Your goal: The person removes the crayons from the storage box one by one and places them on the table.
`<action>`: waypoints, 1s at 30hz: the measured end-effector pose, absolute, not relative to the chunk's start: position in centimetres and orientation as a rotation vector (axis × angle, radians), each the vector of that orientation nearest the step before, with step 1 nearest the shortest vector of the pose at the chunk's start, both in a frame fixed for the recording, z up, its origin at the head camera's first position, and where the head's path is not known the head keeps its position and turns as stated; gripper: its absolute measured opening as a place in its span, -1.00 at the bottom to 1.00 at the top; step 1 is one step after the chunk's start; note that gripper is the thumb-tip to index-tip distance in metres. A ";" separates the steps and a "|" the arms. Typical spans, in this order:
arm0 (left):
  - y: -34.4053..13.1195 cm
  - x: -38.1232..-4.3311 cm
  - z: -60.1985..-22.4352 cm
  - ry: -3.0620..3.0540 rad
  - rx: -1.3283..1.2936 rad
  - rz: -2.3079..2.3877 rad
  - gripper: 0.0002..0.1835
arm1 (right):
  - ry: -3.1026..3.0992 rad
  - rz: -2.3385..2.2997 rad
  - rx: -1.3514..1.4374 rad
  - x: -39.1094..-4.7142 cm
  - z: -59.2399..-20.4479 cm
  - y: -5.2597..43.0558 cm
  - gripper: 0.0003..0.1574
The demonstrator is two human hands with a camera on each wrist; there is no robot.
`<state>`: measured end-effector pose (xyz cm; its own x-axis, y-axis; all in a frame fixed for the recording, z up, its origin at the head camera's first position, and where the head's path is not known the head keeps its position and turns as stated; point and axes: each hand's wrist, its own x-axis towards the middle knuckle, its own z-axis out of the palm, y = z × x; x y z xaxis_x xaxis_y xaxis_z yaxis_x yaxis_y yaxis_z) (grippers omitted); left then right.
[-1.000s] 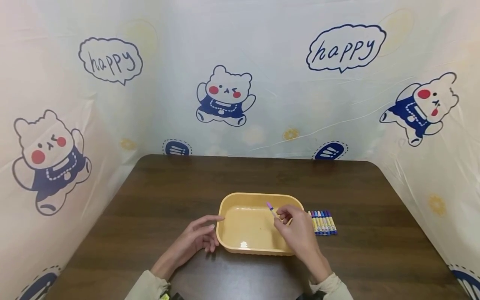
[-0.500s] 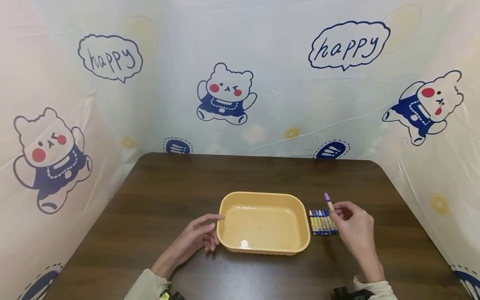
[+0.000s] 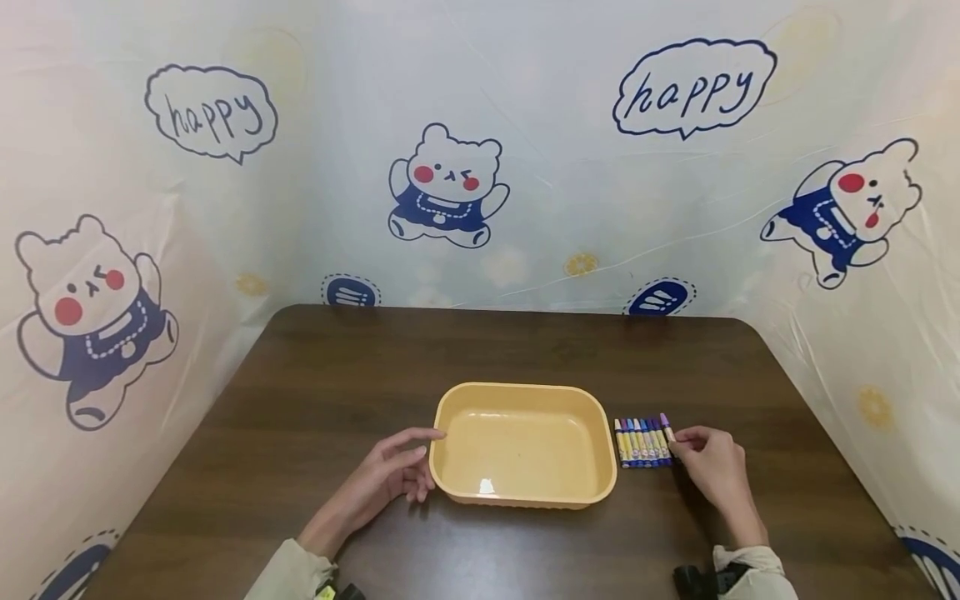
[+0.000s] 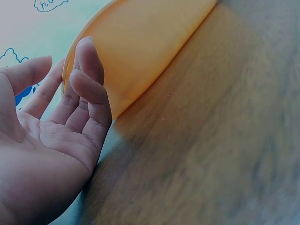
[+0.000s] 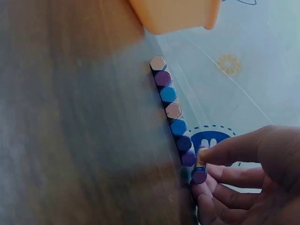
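My right hand [image 3: 712, 467] pinches a purple-tipped crayon [image 3: 666, 424] between thumb and fingers, at the right end of a row of crayons [image 3: 640, 443]. In the right wrist view, the held crayon [image 5: 199, 172] is upright-ended beside the last purple one, slightly out of line with the others. Several hexagonal ends show there, in pink, purple and blue. My left hand [image 3: 390, 471] rests at the left side of a yellow plastic tray [image 3: 517, 450], its index finger over the rim and the other fingers loosely bent. The left wrist view shows those fingers against the tray's wall [image 4: 140, 42].
The tray stands just left of the crayon row on a dark brown wooden table [image 3: 360, 358]. A pale curtain [image 3: 555, 192] printed with bears and "happy" bubbles hangs around the table's back and sides.
My right hand has moved from over the tray to the right, carrying the purple crayon, then lowered it to the right end of the row. The left hand stays by the tray.
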<state>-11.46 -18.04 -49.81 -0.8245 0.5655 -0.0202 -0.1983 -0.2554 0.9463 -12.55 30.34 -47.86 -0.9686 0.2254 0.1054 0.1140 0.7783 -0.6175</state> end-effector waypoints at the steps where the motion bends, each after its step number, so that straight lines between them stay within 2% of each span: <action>1: -18.0 -11.5 -49.8 1.526 0.444 2.116 -0.55 | -2.799 0.955 -0.269 -12.6 -48.0 30.4 -0.81; 12: -18.2 -11.4 -49.9 1.530 0.443 2.127 -0.58 | -2.811 0.995 -0.253 -12.7 -48.4 30.3 -0.77; 30: -17.9 -10.6 -50.1 1.505 0.470 2.156 -0.58 | -2.892 0.993 -0.195 -10.7 -48.0 30.5 -0.75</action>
